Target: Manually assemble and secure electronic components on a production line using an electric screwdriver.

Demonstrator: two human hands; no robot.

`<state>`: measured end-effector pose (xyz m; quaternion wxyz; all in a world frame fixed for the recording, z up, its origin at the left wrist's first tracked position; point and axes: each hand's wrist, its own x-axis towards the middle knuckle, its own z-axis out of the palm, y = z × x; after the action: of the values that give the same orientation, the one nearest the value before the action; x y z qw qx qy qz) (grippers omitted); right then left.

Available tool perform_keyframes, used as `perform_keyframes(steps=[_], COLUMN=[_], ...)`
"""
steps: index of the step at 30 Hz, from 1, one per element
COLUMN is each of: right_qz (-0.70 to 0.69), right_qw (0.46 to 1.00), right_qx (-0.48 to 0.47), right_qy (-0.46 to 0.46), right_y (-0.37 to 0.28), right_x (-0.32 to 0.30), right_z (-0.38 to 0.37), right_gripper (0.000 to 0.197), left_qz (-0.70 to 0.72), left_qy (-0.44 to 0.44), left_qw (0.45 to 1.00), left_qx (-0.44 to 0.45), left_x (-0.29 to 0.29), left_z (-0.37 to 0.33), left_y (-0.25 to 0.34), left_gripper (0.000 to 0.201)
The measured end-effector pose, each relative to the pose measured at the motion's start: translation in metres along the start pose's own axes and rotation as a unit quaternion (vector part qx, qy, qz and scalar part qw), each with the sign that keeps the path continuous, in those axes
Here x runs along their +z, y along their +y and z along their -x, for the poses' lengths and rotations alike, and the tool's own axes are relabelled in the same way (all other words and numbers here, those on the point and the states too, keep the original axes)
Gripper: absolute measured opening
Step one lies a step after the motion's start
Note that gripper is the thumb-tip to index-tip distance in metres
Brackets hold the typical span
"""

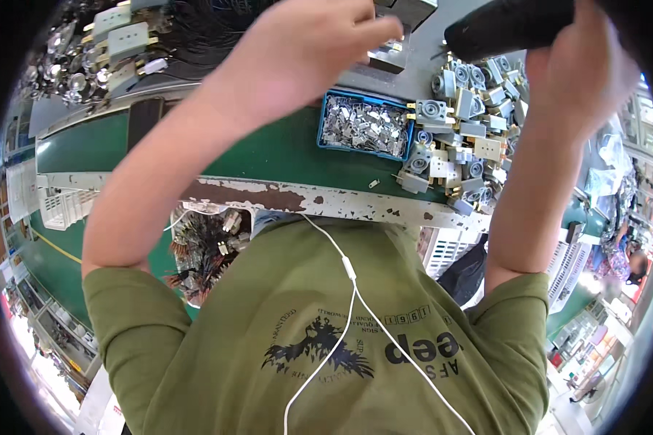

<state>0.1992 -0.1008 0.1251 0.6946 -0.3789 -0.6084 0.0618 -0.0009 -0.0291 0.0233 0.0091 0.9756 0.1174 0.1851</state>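
Note:
My left hand point(334, 36) is at the top edge of the picture beside a dark metal fixture block point(389, 61). Its fingers are curled and partly cut off, so whatever they pinch is hidden. A small bright metal piece shows on the block near the thumb. At the upper right, my right hand point(584, 76) is wrapped round a black cylindrical power screwdriver point(504, 32), held sideways with its thin tip pointing left. Under the tool lies a heap of grey plug housings point(474, 130) with brass pins. Left of the heap, a blue tray point(363, 153) holds many small metal clips.
Black cables point(203, 43) and more grey plug housings point(127, 42) lie at the upper left. One loose metal clip point(374, 183) rests on the green bench mat point(268, 156). The bench's white edge point(341, 206) has chipped paint. A white earphone cord point(349, 268) hangs down my front.

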Motion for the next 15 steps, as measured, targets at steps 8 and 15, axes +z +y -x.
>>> perform_keyframes(steps=[8,15], right_qz=[0.033,-0.042], right_qw=[0.986,0.988], right_qx=[0.114,0.06], right_qy=[0.114,0.134], right_y=[-0.039,-0.031], right_x=[0.012,0.005], right_z=[0.018,0.003], right_gripper=[0.027,0.024], left_qz=[0.025,0.089], left_qy=[-0.117,-0.1], left_qw=[0.993,0.991], left_qx=[0.02,0.023], left_x=[0.029,0.028], left_z=[0.04,0.035], left_y=[0.041,0.049], left_gripper=[0.006,0.012])
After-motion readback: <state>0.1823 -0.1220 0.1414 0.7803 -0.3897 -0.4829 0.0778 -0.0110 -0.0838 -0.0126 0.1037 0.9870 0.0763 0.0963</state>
